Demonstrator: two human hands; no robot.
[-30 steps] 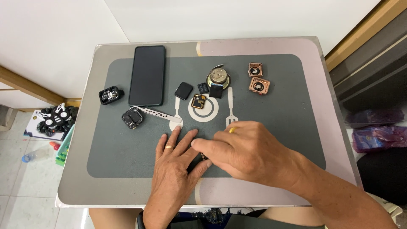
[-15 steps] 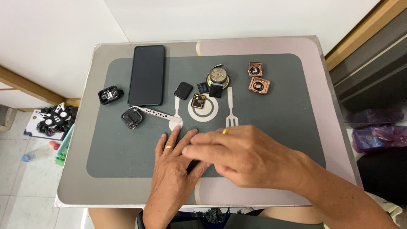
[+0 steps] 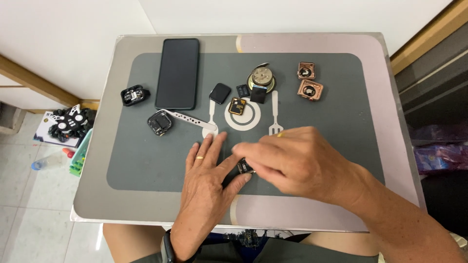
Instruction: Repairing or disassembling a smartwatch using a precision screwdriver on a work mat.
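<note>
At the mat's [image 3: 146, 165] near edge, our left hand [image 3: 207, 178] lies flat, fingers spread, steadying a small dark watch body [image 3: 242, 168] — our right hand [image 3: 292, 158] pinches it. Parts sit loose above — opened cases [image 3: 308, 82], screen [image 3: 220, 93]; plenty apparently left.

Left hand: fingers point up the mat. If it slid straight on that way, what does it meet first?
Probably the pale watch strap, whose end lies just beyond the left hand's fingertips. The dark watch case it joins sits further left, likely off that line.
</note>
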